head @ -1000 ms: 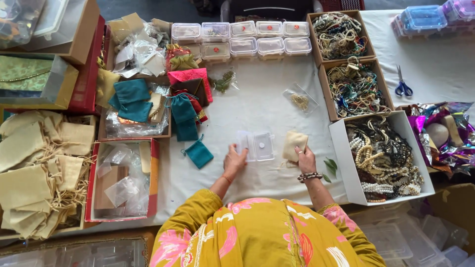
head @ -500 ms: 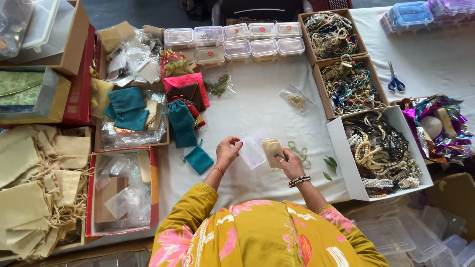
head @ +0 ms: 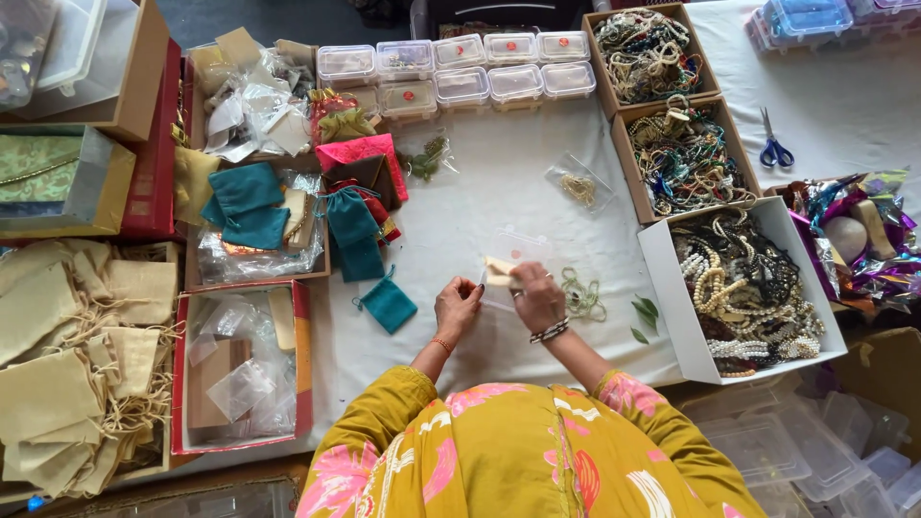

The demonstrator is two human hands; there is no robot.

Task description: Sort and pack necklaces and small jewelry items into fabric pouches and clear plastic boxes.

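Right hand [head: 537, 297] pinches a small beige pouch [head: 499, 271], fingers closed round it, over the white worktop [head: 460, 201]. Left hand [head: 457, 307] hovers beside, fingers curled, empty. A clear box [head: 523, 247] lies just behind the pouch.

Left hand [head: 458, 305] and right hand [head: 537, 295] close together

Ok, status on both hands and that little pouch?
Right hand grips the beige pouch. Left hand right beside it, fingers curled, holding nothing that shows. Clear plastic box behind; green bead string lies right.
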